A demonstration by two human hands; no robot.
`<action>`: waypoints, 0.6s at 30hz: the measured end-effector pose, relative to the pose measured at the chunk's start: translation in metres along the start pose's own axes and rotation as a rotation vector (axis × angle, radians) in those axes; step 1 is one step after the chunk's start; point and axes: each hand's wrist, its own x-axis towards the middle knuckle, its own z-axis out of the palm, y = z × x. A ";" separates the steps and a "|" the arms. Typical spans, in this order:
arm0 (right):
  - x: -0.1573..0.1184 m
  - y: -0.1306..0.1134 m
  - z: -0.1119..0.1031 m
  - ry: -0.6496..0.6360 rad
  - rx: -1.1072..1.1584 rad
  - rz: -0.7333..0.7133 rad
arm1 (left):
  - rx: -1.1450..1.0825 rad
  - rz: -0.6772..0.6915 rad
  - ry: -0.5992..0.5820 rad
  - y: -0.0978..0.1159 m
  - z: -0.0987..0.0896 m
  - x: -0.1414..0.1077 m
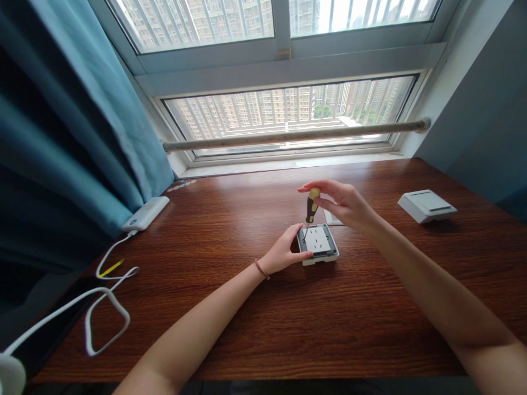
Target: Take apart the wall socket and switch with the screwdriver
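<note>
A white wall socket (316, 240) with a grey inner frame lies face up on a white back box on the desk. My left hand (289, 248) grips the socket by its left side, thumb at the front edge and fingers at the back. In my right hand (343, 204) is a short screwdriver (312, 206) with a black and yellow handle. It stands nearly upright, its tip at the left side of the socket's frame, where a screw hole sits. Behind the socket, partly hidden by my right hand, lies a flat white cover plate (332, 220).
A second white box with a switch-like face (427, 206) stands at the right of the brown wooden desk (247, 307). At the left are a white power strip or adapter (146, 213), its looping white cable (107, 293) and a yellow strip (112, 267). A blue curtain (140, 137) hangs beside the window.
</note>
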 end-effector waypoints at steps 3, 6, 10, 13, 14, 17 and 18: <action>-0.001 -0.003 0.003 0.024 -0.148 -0.059 | 0.001 -0.009 -0.003 0.000 0.000 0.000; -0.003 -0.002 0.010 0.195 -0.344 -0.077 | 0.003 -0.028 -0.008 -0.002 0.002 -0.001; -0.004 0.001 0.013 0.209 -0.349 -0.033 | -0.026 -0.035 -0.008 -0.005 -0.001 -0.001; -0.004 0.003 0.012 0.075 -0.216 -0.021 | -0.087 0.017 0.041 0.005 -0.012 0.007; -0.004 0.003 0.012 0.046 -0.194 -0.029 | -0.127 0.052 0.066 0.012 -0.017 0.011; -0.002 0.002 0.016 0.034 -0.243 -0.078 | -0.317 0.141 0.053 0.037 -0.034 0.025; -0.002 0.002 0.017 0.045 -0.280 -0.095 | -0.362 0.148 0.034 0.045 -0.038 0.030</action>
